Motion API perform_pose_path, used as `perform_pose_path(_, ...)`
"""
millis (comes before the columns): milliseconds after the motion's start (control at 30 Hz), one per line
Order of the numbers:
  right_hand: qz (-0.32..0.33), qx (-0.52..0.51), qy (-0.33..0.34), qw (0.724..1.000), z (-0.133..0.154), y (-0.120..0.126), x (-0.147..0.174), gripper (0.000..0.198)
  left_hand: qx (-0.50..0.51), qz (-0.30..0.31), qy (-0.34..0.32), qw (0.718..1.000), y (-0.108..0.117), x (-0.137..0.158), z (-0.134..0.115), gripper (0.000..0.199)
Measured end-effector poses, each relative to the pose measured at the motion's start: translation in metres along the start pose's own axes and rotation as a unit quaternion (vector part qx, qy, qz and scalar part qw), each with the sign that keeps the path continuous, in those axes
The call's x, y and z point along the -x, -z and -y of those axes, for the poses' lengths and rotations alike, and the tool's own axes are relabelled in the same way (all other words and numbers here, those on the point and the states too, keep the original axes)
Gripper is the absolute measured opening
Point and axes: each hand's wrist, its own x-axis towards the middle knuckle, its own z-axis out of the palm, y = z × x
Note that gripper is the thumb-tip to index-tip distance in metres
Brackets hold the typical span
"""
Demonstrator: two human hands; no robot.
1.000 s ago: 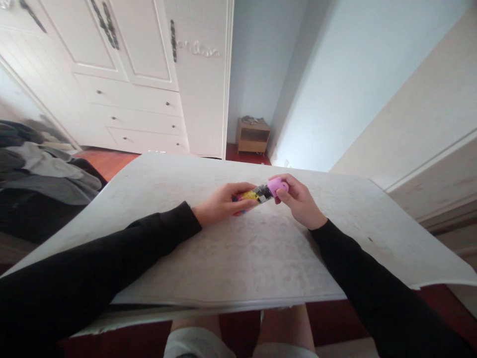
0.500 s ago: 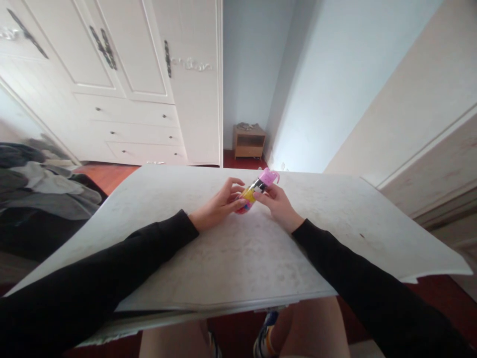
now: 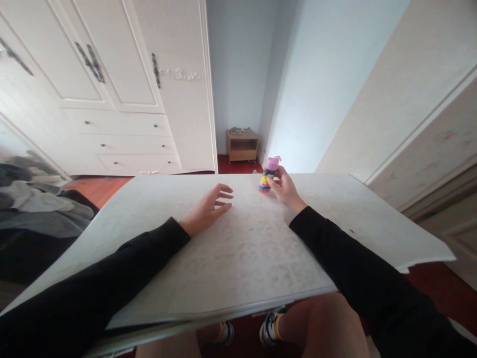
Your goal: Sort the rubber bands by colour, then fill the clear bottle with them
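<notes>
My right hand (image 3: 286,189) is closed around a small bottle (image 3: 265,180) near the far edge of the white table (image 3: 238,268). The bottle has a pink top with a loop and bands of black, yellow, pink and blue below. It stands nearly upright with its base at or just above the tabletop; I cannot tell which. My fingers cover its right side. To the left, my left hand (image 3: 210,208) is over the table with fingers apart, holding nothing and clear of the bottle.
A white wardrobe (image 3: 122,119) with drawers stands beyond the table. A small wooden nightstand (image 3: 243,155) with cloth on top is in the far corner. A heap of clothes (image 3: 48,204) lies to the left. My legs are under the table's near edge.
My left hand has let go of the bottle and drawn back left. My right hand has moved the bottle farther away and to the right, turning it from tilted to nearly upright. The view has shifted slightly.
</notes>
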Motion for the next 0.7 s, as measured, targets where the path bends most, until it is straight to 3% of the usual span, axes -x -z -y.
perform_pose_path(300,0.031,-0.025,-0.002,0.999,-0.011,-0.006,0.000,0.047,-0.027,-0.017,0.002,1.000,0.005,-0.004,0.011,0.033)
perform_pose_path(467,-0.155,-0.070,-0.017,0.985,-0.026,0.020,-0.014,0.050,-0.041,-0.059,-0.007,0.997,0.017,-0.011,0.024,0.030)
perform_pose_path(600,-0.221,-0.070,-0.070,0.970,-0.045,0.048,-0.020,0.048,-0.080,-0.090,-0.017,0.993,0.033,-0.016,0.029,0.028)
perform_pose_path(700,-0.240,-0.064,-0.085,0.965,-0.055,0.056,-0.021,0.045,-0.122,-0.095,-0.014,0.988,0.041,-0.017,0.028,0.050)
